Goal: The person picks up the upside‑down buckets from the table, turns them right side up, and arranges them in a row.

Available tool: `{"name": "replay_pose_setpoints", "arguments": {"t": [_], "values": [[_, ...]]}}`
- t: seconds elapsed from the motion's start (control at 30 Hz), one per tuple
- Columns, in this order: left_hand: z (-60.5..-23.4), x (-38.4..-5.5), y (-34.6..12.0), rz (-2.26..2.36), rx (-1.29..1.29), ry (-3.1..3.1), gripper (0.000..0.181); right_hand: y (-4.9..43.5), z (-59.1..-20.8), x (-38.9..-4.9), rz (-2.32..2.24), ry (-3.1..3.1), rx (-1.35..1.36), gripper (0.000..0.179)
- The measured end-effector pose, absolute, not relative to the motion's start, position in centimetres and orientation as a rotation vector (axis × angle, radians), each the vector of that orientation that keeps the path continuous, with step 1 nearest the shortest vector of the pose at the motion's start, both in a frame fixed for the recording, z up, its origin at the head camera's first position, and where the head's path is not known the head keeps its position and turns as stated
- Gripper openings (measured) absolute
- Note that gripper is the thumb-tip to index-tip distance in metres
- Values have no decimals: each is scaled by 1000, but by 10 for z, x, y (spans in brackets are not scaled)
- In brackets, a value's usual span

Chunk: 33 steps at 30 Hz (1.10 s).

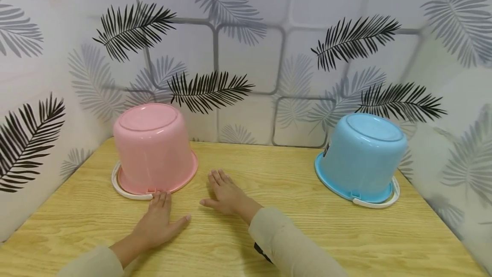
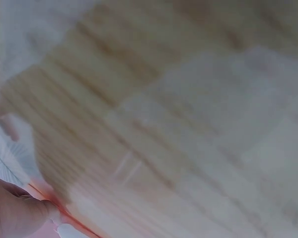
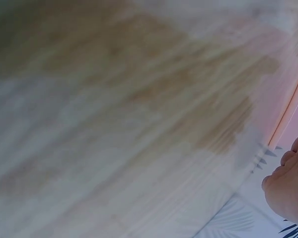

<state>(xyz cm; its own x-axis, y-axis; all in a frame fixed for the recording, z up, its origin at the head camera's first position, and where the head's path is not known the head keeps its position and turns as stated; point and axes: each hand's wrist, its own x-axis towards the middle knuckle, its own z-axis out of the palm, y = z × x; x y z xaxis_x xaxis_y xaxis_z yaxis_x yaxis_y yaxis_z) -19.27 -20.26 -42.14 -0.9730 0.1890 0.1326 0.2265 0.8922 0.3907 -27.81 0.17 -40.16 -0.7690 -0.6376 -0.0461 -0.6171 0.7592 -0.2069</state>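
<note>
An upside-down pink bucket stands on the left of the table, its white handle lying around the front of the rim. My left hand reaches to that rim, fingertips at the handle's joint; its fingers look straight and the thumb points right. In the left wrist view, the hand appears beside the pink rim. My right hand is just right of the bucket with fingers extended, apart from it in the head view. A blue bucket, also upside down, stands far right, away from both hands.
Both buckets stand on a yellow wood-grain table. Behind it rises a wall with a leaf pattern. The blue bucket's white handle lies toward the table's front.
</note>
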Motion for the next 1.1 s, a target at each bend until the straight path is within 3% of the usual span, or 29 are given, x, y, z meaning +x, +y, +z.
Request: {"name": "replay_pose_setpoints", "arguments": {"t": [1.1], "values": [[-423,-172,-199,-613,-352,-2913,91,-32,-400,-276,-204,2813,-971,83]]}}
